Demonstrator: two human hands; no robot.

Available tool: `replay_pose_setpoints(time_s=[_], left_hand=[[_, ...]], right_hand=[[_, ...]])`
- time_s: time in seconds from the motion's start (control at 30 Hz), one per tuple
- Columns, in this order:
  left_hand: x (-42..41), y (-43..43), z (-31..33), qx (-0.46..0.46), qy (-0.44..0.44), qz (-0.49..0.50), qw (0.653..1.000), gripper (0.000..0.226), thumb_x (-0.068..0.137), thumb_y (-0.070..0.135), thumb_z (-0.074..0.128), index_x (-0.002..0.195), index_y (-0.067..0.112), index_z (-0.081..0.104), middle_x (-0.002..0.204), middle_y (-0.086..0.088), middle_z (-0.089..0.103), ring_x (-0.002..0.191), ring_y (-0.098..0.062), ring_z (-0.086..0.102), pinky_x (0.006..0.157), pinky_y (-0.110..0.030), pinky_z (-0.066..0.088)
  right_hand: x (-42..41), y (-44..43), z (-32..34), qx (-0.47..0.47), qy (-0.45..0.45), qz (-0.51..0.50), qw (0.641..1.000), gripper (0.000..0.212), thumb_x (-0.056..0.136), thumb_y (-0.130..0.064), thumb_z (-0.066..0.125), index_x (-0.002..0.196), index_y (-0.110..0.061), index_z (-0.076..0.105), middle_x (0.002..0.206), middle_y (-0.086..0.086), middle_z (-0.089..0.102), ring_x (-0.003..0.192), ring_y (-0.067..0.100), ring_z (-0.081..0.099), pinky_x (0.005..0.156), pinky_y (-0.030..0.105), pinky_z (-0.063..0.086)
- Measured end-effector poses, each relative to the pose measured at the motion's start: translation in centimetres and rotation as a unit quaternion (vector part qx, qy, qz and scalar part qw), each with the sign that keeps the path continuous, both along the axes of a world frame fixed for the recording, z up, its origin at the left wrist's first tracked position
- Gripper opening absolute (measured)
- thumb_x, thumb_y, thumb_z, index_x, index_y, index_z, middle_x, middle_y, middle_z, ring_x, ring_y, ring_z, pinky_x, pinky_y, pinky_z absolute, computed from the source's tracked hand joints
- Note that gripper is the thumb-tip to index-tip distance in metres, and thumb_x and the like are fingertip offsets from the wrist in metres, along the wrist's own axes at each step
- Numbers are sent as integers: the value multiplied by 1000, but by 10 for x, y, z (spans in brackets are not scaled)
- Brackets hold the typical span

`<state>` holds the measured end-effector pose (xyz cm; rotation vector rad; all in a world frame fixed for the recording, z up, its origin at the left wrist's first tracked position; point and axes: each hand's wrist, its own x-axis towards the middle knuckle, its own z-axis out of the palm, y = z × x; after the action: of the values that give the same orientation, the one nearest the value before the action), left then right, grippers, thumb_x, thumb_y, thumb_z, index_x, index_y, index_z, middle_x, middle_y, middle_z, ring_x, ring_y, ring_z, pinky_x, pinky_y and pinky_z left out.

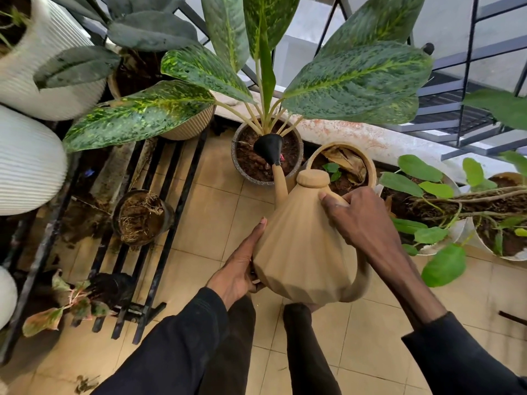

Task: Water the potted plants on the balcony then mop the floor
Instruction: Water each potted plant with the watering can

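I hold a tan ribbed watering can [299, 246] in both hands above the tiled floor. My left hand [239, 269] grips its lower left side. My right hand [359, 220] presses on its upper right shoulder, near the lid. The can is tilted forward, and its black rose [269, 148] sits over the dark soil of a round speckled pot [242, 169] holding a large plant with green mottled leaves [353, 81]. Whether water is flowing I cannot tell.
A tan pot [369, 166] with dry leaves stands right of the speckled pot. White pots [456, 235] with green vines line the right wall. A black metal rack [159, 223] on the left carries small pots; white ribbed planters [28, 161] stand far left. Railing [470, 52] behind.
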<state>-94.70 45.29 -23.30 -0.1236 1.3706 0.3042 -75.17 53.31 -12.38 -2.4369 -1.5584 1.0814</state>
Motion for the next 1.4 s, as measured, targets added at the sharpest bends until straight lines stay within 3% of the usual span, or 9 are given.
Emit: replay_pose_setpoints(time_s=[0.33, 0.8, 0.93, 1.07, 1.2, 1.27, 1.4], left_hand=[[0, -1, 3, -5, 8, 4, 1000, 89, 56, 78, 82, 122, 22, 62, 118, -17, 70, 113, -38, 62, 102, -59, 47], [5, -6, 2, 11, 6, 19, 1000, 92, 48, 74, 88, 120, 24, 63, 119, -16, 71, 115, -39, 63, 103, -60, 47], [2, -4, 3, 35, 8, 21, 999, 94, 48, 71, 90, 126, 27, 61, 123, -14, 68, 117, -38, 61, 103, -60, 48], [2, -5, 10, 63, 1, 26, 998, 75, 65, 63, 84, 127, 28, 59, 125, -14, 66, 119, -37, 59, 104, -59, 48], [-1, -3, 7, 82, -4, 26, 996, 81, 64, 61, 87, 134, 34, 57, 130, -12, 65, 121, -35, 59, 103, -57, 50], [-9, 0, 48, 108, -2, 23, 994, 91, 58, 63, 91, 138, 38, 56, 132, -10, 65, 122, -35, 59, 101, -57, 52], [-9, -1, 40, 122, -3, 29, 992, 95, 57, 62, 93, 141, 41, 53, 134, -7, 65, 124, -34, 59, 104, -58, 51]], right_hand=[[-1, -5, 3, 4, 11, -3, 1000, 60, 99, -50, 64, 77, 6, 69, 73, 20, 71, 67, 41, 68, 69, 55, 61], [9, -21, -3, 47, 24, -31, 998, 61, 98, -48, 66, 77, 9, 72, 75, 25, 73, 73, 43, 68, 67, 54, 59], [11, -35, -2, 85, 42, -56, 994, 52, 97, -46, 68, 73, -1, 75, 68, 14, 71, 65, 33, 66, 60, 48, 55], [15, -48, 1, 123, 76, -71, 987, 40, 97, -40, 71, 73, -9, 77, 60, -3, 64, 52, 13, 54, 50, 31, 41], [15, -57, -8, 149, 74, -78, 983, 52, 97, -42, 72, 59, -7, 67, 54, -4, 54, 47, 9, 41, 47, 27, 34], [14, -64, 35, 188, 102, -97, 972, 55, 97, -39, 74, 51, -14, 57, 50, -7, 45, 43, 5, 37, 44, 17, 28], [10, -71, 32, 198, 110, -100, 969, 43, 95, -37, 75, 57, -24, 59, 52, -13, 47, 42, 4, 44, 45, 12, 38]])
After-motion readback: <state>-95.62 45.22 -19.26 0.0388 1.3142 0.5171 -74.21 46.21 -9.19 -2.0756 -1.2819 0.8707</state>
